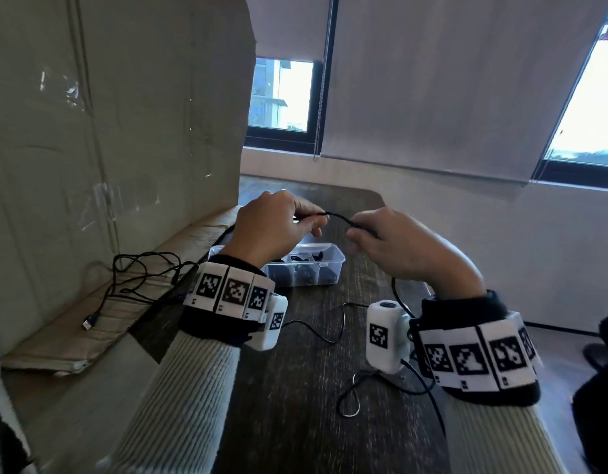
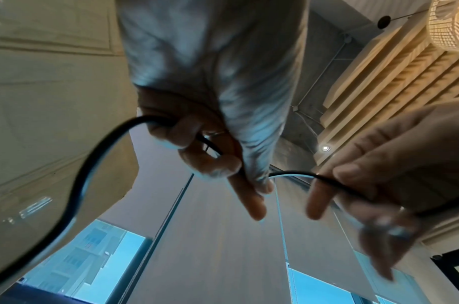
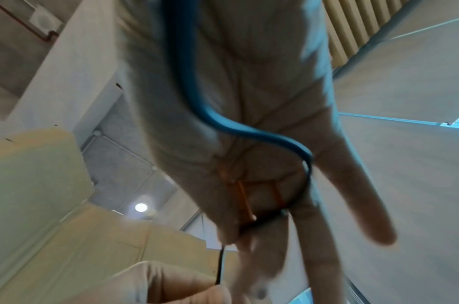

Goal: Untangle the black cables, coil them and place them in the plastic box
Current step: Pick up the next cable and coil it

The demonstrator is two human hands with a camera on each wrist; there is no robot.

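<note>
Both hands hover over the dark table [image 1: 288,432], holding one black cable [image 1: 337,216] stretched in a short arc between them. My left hand [image 1: 312,221] pinches it with curled fingers; the left wrist view shows the left hand [image 2: 223,164] gripping the cable [image 2: 77,185], which arcs away leftward. My right hand [image 1: 356,230] pinches the other side. In the right wrist view the cable [image 3: 223,126] runs across the palm of the right hand [image 3: 249,222], whose outer fingers are straight. Behind the hands, the clear plastic box [image 1: 335,268] holds dark coiled cables.
A large cardboard box [image 1: 124,114] stands at the left, its flap [image 1: 90,323] lying on the table. Cable slack [image 1: 138,268] lies tangled on the flap, ending in a USB plug [image 1: 90,321]. More cable loops [image 1: 350,398] lie on the table under my wrists.
</note>
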